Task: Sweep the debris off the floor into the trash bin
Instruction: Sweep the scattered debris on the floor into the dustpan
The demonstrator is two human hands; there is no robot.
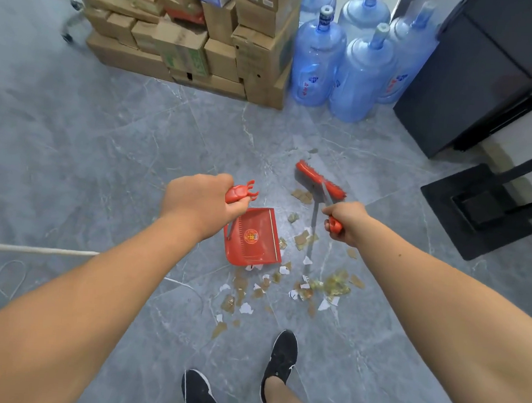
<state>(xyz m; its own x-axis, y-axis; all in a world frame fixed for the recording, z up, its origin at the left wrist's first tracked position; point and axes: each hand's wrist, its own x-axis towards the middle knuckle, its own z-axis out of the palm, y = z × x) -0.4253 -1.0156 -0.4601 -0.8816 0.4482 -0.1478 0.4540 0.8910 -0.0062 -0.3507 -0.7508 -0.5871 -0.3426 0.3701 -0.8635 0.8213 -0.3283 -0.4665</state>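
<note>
Currently one person is standing over a grey marbled floor [106,148], with two black shoes [281,358] showing at the bottom edge. The left hand [201,202] is gripping the top of the handle of one red dustpan [253,238], fingers curled tight round it, and the pan is sitting on the floor just below that hand. The right hand [349,222] is clenching the handle of one red broom [320,179], whose bristle head is resting on the floor beyond the hand.

The debris [334,285], dozens of brown, white and yellowish scraps too many to count, is lying scattered on the floor beside the pan and between the pan and the shoes. All the scraps in view are lying outside the pan.

Five blue water jugs [318,58] are standing in a cluster at the back; whether they are holding water cannot be told. A stack of closed cardboard boxes [181,43] is sitting just beside them.
</note>
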